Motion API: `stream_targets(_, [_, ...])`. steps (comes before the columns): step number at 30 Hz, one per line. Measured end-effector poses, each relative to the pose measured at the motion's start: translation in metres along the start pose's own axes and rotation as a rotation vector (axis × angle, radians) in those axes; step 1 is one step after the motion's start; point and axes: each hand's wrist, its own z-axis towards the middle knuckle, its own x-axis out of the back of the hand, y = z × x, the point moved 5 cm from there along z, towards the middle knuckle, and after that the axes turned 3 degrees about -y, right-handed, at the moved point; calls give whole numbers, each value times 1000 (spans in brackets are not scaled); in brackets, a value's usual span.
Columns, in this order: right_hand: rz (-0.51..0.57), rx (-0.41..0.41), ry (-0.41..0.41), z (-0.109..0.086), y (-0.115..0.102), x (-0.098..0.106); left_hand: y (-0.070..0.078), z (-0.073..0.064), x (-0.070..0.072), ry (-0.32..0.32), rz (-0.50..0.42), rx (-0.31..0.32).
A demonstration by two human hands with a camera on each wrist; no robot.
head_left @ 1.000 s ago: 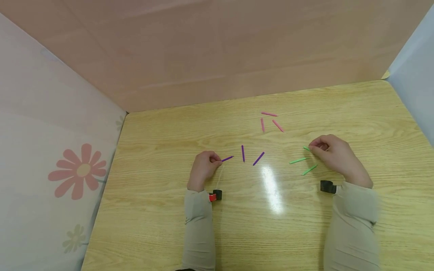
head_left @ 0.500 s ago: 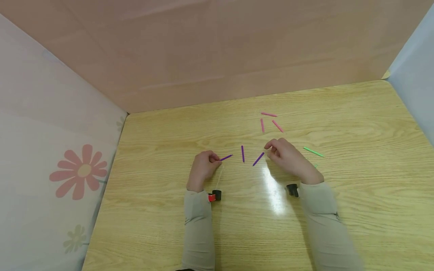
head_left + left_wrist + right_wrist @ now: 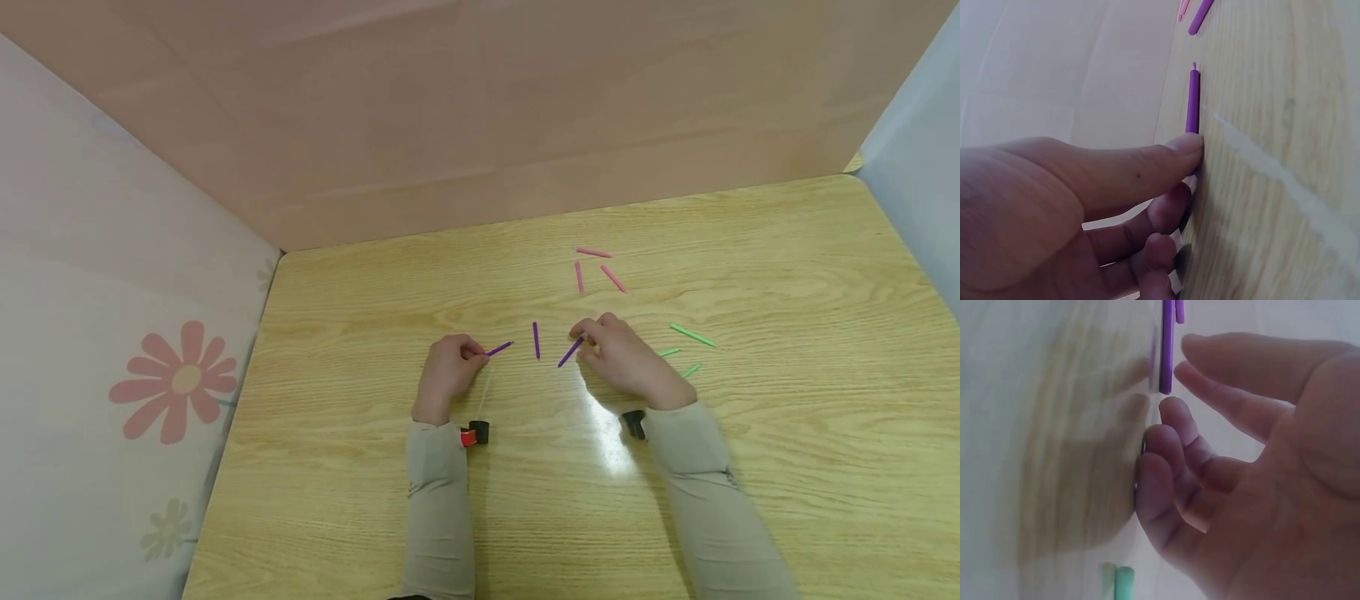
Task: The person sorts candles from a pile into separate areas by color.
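Note:
My left hand [image 3: 448, 375] pinches a thin purple candle [image 3: 500, 347] between thumb and fingers at one end. In the left wrist view the wick of this candle [image 3: 1193, 100] points away from the hand. My right hand [image 3: 628, 360] is at the upper end of another purple candle [image 3: 568, 354], its thumb and fingers spread around that end. A gap shows between the thumb and this candle [image 3: 1166, 356] in the right wrist view, while the lower fingertips rest close over the table. Between the two hands lies a third purple candle [image 3: 536, 340].
Three pink candles [image 3: 613, 279] lie farther back on the wooden table [image 3: 337, 333]. Green candles [image 3: 693, 335] lie right of my right hand, which partly hides two of them. A pinkish-brown panel [image 3: 480, 125] closes off the back.
My right hand has let go of the green candle and moved left to the rightmost purple candle. The green candle lies on the table. My left hand keeps its pinch, nearly still.

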Motion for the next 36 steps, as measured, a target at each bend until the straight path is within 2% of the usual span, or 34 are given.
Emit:
stream_targets(11, [-86,52,10,0,-3,-3,-1,0,-1,-4,24,7])
stream_targets(21, [-90,43,5,-1,-3,-3,1,2,-1,11,52,-21])
stream_targets(36, [-80,21,-16,-1,-3,-2,2,2,-2,15,17,-5])
